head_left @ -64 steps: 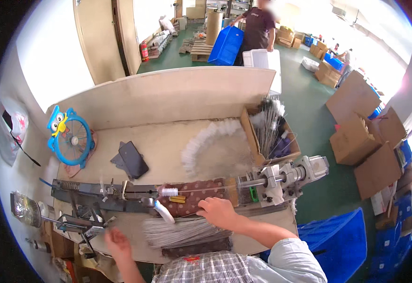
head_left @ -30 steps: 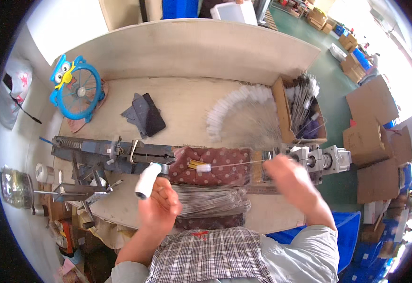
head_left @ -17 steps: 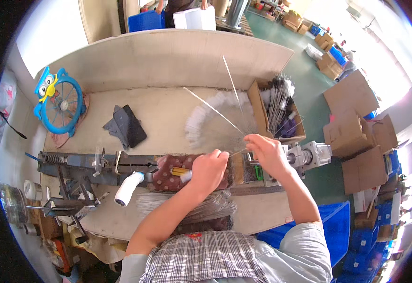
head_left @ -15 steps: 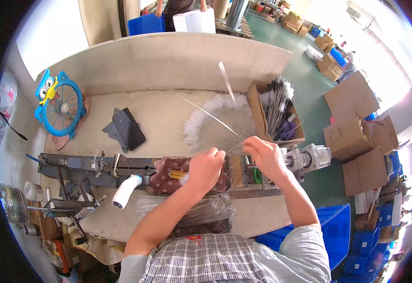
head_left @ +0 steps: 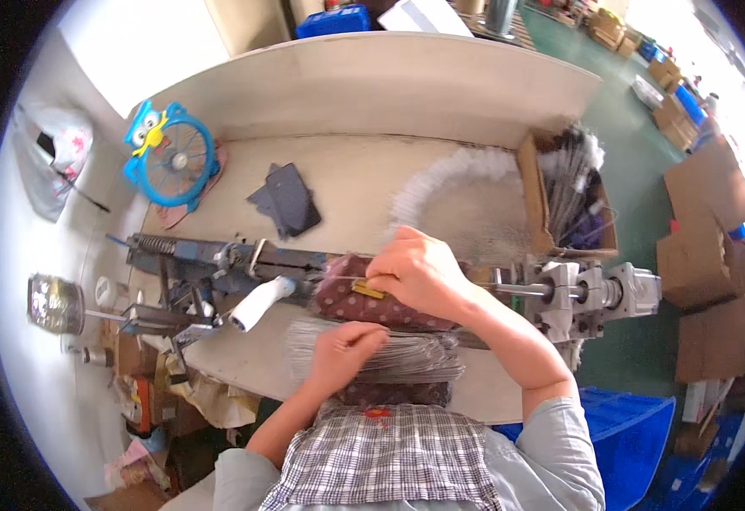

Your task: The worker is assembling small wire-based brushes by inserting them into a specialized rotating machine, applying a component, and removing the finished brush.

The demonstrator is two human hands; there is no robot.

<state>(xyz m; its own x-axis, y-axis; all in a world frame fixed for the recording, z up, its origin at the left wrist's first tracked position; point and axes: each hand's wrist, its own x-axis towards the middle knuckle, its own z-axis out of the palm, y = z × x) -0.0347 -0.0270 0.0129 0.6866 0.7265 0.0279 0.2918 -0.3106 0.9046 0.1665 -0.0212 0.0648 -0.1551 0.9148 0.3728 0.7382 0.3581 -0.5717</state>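
My right hand (head_left: 417, 271) is closed above a brown polka-dot cloth pad (head_left: 335, 300), pinching a thin wire that points left. A small yellow piece (head_left: 368, 289) lies on the pad below its fingertips. Nearer to me, my left hand (head_left: 342, 356) rests over a bundle of thin metal wires (head_left: 419, 362). Its thumb and fingers are drawn together, and what they hold, if anything, is too small to make out. Beyond my right hand, white-tipped wire brushes (head_left: 411, 194) lie fanned out on the table.
A white tubular handle (head_left: 261, 305) juts from the metal rig at left. To the right is a machine with a metal shaft (head_left: 521, 289). A cardboard box (head_left: 534, 200) holds more brushes. Dark flat pieces (head_left: 291, 200) and a blue cartoon-shaped fan (head_left: 176, 162) stand farther back.
My right hand has moved left over the polka-dot pad. My left hand has come back toward me onto the wire bundle. The whole view has shifted, and the person behind the table is out of sight.
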